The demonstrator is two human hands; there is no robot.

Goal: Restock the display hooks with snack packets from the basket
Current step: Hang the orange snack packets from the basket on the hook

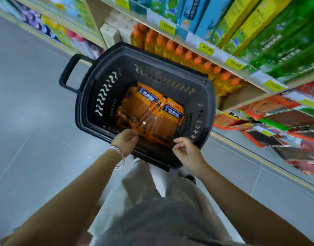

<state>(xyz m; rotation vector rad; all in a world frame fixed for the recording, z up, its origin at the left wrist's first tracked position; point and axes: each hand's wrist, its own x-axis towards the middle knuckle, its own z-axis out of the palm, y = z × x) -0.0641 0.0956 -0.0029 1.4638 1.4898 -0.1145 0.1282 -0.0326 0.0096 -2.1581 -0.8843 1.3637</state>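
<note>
A black plastic basket point(92, 96) stands on the grey tiled floor point(28, 112) at the centre of the frame, its handle point(67, 73) sticking out toward the upper left. In its bottom lies a loose pile of orange snack packets point(152, 112). Each has a dark blue badge point(148, 94) with white characters, too blurred to read, and a clear window showing reddish sticks.

The left hand point(127, 141), with thin bangles point(119, 155) on its wrist, reaches over the near rim, its fingertips at the lower edge of the pile. Whether its grip has closed on a packet I cannot tell. The right hand point(187, 153) hovers over the near right rim, its fingers loosely curled, its grip holding nothing.

Across the upper right runs a shelf with a row of yellow bottles point(179, 52) capped in orange. Yellow price tags on the shelf edge above them read "12.00" point(167, 26) and "25.00" point(206, 48); the further tags are blurred. At the right edge, a wire display rack point(270, 114) carries red and green packets.
</note>
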